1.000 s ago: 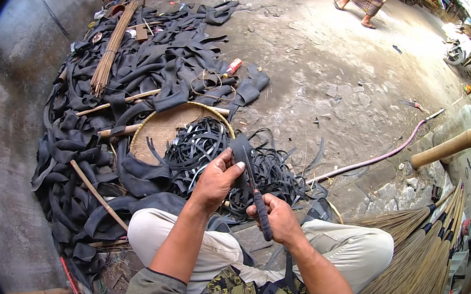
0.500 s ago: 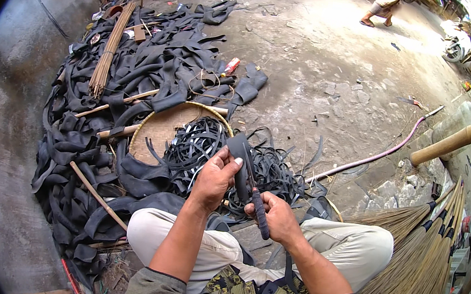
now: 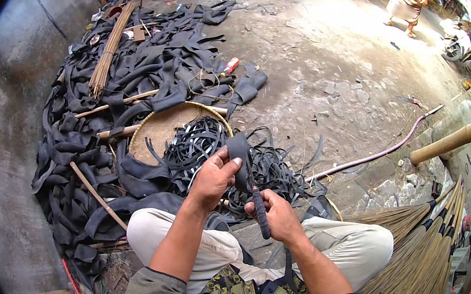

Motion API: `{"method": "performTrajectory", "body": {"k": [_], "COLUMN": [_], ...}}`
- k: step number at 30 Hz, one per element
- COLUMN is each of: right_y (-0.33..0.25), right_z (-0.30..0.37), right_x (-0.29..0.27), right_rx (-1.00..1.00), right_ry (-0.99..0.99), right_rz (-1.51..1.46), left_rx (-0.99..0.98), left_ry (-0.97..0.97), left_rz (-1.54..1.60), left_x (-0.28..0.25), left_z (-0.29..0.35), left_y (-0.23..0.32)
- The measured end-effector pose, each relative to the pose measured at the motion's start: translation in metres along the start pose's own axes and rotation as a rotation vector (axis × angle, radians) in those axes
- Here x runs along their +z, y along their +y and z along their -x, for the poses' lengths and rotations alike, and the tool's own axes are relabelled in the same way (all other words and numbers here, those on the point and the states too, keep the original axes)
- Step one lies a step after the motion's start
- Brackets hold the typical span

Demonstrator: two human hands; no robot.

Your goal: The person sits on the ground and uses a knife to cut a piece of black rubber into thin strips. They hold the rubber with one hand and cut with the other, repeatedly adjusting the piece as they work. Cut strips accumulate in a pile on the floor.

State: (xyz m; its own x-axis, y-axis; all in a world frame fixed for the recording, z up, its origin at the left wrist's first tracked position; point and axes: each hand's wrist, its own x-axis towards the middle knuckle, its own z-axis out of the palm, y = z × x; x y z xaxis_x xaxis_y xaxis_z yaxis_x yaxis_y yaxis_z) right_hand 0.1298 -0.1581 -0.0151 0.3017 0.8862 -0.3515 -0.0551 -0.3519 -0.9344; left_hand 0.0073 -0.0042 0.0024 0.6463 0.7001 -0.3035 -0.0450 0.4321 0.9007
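Note:
My left hand (image 3: 215, 174) pinches a piece of black rubber sheet (image 3: 239, 147) between thumb and fingers, holding it up in front of me. Just to its right, my right hand (image 3: 278, 214) is closed around what look like scissors, with a dark wrapped handle (image 3: 261, 214). Their blades lie against the rubber, and it mostly hides them. Beneath both hands, a tangle of thin black rubber strips (image 3: 197, 141) fills part of a round woven tray (image 3: 150, 135). More strips (image 3: 274, 173) lie to the right of the rubber piece.
A big heap of black rubber pieces (image 3: 157, 64) covers the left side, with a bundle of thin sticks (image 3: 112, 48) on top. Straw brooms (image 3: 412, 262) lie at my right, near a bamboo pole (image 3: 460, 133). A pale pink hose (image 3: 372, 157) crosses the ground. One person (image 3: 407, 5) walks far off.
The rubber piece has turned slightly to show more of its flat face, and the scissors' blades are less visible against it. Both hands stay nearly in place. The far person has stepped right.

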Motion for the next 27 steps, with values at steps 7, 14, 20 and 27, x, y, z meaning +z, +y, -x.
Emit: {"method": "performTrajectory", "body": {"k": [7,14,20,27], "right_y": [-0.011,-0.014,-0.004,-0.011], "right_z": [0.004,0.006,0.0,0.008], "right_x": [-0.013,-0.007,-0.008,-0.006], "right_rx": [0.101,0.039,0.084,0.065], "right_ry": [-0.05,-0.057,0.012,-0.046], "right_rz": [0.113,0.165,0.101,0.107], "left_rx": [-0.022,0.05,0.12,0.021], "left_ry": [-0.033,-0.047,-0.14,-0.081], "left_rz": [-0.11,0.026,-0.095,0.163], "left_x": [0.009,0.001,0.009,-0.004], "left_z": [0.007,0.002,0.009,0.0], "left_y": [0.0,0.004,-0.005,0.0]}}
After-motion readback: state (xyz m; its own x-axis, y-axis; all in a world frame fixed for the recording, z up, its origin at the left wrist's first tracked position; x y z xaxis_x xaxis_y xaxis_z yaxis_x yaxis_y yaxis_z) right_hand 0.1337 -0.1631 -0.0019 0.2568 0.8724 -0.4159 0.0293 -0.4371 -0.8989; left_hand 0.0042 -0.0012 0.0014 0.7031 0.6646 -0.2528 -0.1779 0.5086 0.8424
